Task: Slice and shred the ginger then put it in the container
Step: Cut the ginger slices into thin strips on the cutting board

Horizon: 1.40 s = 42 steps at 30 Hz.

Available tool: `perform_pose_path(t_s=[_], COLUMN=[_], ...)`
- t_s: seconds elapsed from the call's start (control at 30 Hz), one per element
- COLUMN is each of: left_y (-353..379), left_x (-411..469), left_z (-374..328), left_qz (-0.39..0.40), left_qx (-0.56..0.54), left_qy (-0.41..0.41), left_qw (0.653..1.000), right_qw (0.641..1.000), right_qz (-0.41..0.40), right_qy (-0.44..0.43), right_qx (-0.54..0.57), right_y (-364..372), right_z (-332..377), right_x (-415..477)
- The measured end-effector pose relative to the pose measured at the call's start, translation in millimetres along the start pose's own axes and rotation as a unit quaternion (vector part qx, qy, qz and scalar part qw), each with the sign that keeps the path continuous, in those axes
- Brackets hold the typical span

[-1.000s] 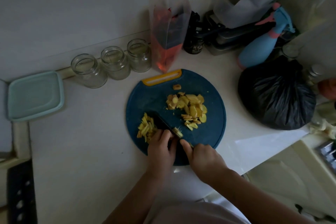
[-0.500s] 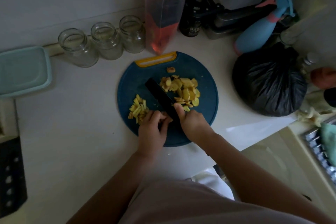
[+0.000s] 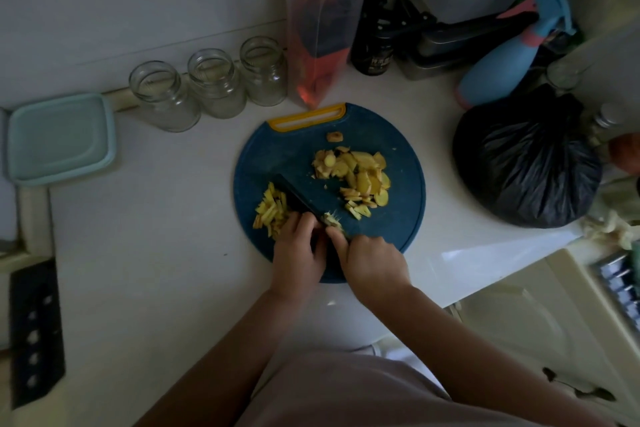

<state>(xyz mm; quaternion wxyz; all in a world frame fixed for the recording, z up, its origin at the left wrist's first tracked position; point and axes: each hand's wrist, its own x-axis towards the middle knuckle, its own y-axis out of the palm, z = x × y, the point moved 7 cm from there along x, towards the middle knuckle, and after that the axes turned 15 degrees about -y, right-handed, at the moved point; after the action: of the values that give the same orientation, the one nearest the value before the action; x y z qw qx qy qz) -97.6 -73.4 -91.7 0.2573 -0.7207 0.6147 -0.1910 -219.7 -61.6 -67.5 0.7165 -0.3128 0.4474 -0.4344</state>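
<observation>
A round blue cutting board [image 3: 398, 229] with a yellow handle lies on the white counter. A heap of ginger slices [image 3: 356, 173] sits on its right half, and shredded ginger strips [image 3: 272, 210] lie at its left. My right hand [image 3: 372, 262] grips the handle of a black knife [image 3: 294, 198], index finger stretched along the blade's heel. The blade points up and left, between the two piles. My left hand [image 3: 298, 248] holds a small bit of ginger [image 3: 332, 220] against the blade with curled fingertips. A teal lidded container [image 3: 59, 139] sits at the far left.
Three open glass jars [image 3: 214, 83] line the wall behind the board, beside a clear bag [image 3: 322, 38]. A blue spray bottle [image 3: 509, 59] and a full black bag [image 3: 526, 163] crowd the right. A black strip [image 3: 34, 333] lies at the left edge.
The knife blade came down and to the left, from beside the slice heap to right next to the shreds. Both hands stay close together at the board's near edge. The camera shifted.
</observation>
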Motion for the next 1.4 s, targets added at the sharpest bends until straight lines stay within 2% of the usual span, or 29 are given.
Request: perform_pose_path(t_s=[0.5, 1.0, 1.2, 1.33, 1.4], left_y=[-1, -5, -5, -5, -4], left_x=[1, 3, 3, 2, 0], left_z=[4, -1, 4, 1, 1], left_qz=[-0.005, -0.013, 0.009, -0.009, -0.011], left_qx=[-0.006, -0.015, -0.048, -0.054, -0.042], left_qy=[-0.007, 0.005, -0.001, 0.039, 0.059], left_qw=[1.000, 1.000, 0.999, 0.998, 0.997], right_qw=[0.999, 0.998, 0.991, 0.965, 0.965], right_qz=[0.021, -0.021, -0.012, -0.017, -0.018], right_qy=[0.010, 0.028, 0.058, 0.095, 0.087], right_qx=[0.038, 0.051, 0.117, 0.245, 0.245], right_y=[7, 0, 6, 4, -1], right_z=[14, 17, -10, -28, -28], right_x=[23, 31, 8, -7, -11])
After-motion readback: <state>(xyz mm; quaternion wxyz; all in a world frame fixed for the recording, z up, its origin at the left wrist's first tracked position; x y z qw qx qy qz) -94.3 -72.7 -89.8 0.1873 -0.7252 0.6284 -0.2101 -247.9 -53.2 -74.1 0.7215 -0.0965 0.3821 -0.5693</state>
